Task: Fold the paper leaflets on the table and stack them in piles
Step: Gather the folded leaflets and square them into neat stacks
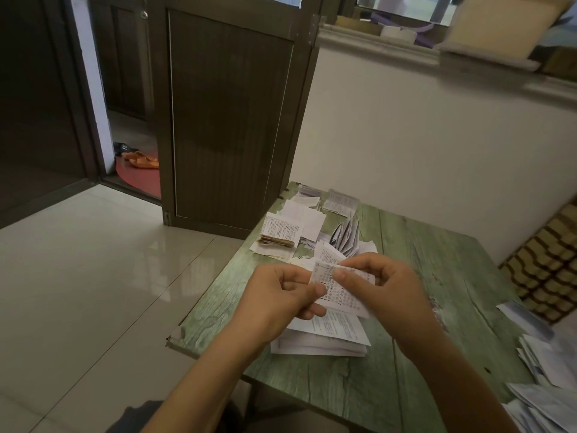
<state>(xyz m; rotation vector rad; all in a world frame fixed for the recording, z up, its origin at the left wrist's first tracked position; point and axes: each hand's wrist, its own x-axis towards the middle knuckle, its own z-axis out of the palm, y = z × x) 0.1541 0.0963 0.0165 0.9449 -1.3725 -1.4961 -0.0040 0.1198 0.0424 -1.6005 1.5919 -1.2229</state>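
Note:
A small printed paper leaflet (338, 293) is held in the air above the green table (421, 276). My left hand (281, 295) pinches its left edge between thumb and fingers. My right hand (384, 285) pinches its top right part, thumb on the front. Directly beneath lies a pile of flat leaflets (324, 337). Further back sit a stack of folded leaflets (279, 235) and loose folded ones (345, 235).
More unfolded sheets (543, 385) lie spread at the table's right edge. A dark wooden door panel (231, 120) stands behind the table's far left corner. Tiled floor (93, 276) lies to the left. A woven panel (549, 264) leans on the right.

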